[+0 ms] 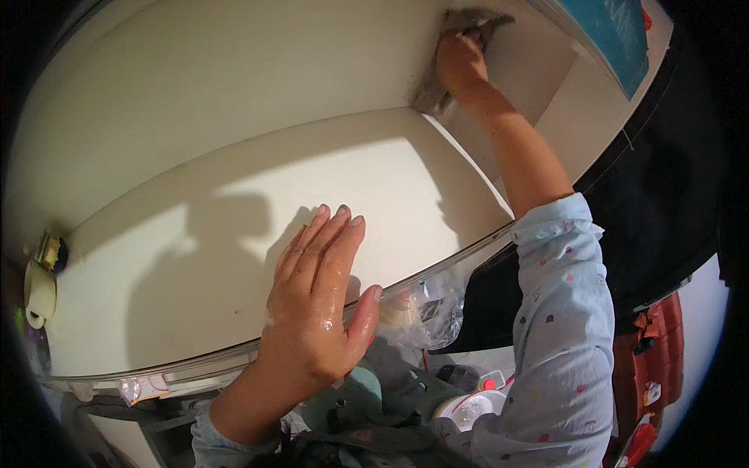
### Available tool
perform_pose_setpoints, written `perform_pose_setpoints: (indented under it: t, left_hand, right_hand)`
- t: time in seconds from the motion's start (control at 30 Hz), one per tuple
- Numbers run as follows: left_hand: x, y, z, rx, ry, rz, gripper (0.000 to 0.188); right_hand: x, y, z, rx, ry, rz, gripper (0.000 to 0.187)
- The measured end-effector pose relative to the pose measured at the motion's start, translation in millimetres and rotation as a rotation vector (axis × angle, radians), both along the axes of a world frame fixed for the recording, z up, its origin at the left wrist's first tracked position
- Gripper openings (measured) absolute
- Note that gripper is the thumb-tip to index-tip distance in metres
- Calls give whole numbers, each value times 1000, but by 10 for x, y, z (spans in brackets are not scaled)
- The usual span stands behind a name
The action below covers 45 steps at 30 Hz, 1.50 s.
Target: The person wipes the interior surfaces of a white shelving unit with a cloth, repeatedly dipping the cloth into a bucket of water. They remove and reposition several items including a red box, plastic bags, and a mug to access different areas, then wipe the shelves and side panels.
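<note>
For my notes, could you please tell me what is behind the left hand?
Around the left hand, the partly shadowed white surface and its front edge are visible. Whatever lies directly behind the hand is covered.

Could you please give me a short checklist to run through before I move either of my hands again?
1. Right hand on the grey cloth: ok, at the back right corner.
2. Left hand free: ok, fingers extended, holding nothing.
3. Left hand dry: not ok, its skin glistens as if wet.
4. Left hand clear of the white surface: cannot tell; it overlaps the surface in this view, but contact is unclear.
5. Right sleeve out of the way: ok, its cuff is folded back near the elbow.
6. Pale cup-like item away from both hands: ok, at the far left end.
</note>
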<state>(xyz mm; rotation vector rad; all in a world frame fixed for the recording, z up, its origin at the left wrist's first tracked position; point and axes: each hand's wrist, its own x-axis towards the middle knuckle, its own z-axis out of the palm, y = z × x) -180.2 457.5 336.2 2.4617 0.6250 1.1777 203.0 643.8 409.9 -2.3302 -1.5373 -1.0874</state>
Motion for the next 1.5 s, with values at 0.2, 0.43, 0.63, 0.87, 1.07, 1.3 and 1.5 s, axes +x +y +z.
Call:
perform_pose_setpoints:
  t: [0.2,0.43,0.63,0.87,1.07,1.3,1.5]
  left_hand:
    - [8,20,-35,25,-4,15,55]
    - [-10,24,-49,36,17,36,54]
    - [8,14,-27,36,34,38,53]
    - [-2,40,-67,35,36,59,54]
    - [30,47,-47,15,12,11,51]
    - [-6,20,-26,45,79,59,52]
    - [2,22,-48,54,63,47,52]
  right_hand:
    - [2,-406,-262,97,554,31,34]
    - [-756,-616,676,680,354,628,39]
    - [-1056,-137,723,616,-127,623,38]
    - [-853,9,318,423,514,778,36]
    - [-368,-725,451,384,550,536,35]
    - [-247,-579,832,601,-149,243,35]
    - [65,-229,491,208,-115,-118,37]
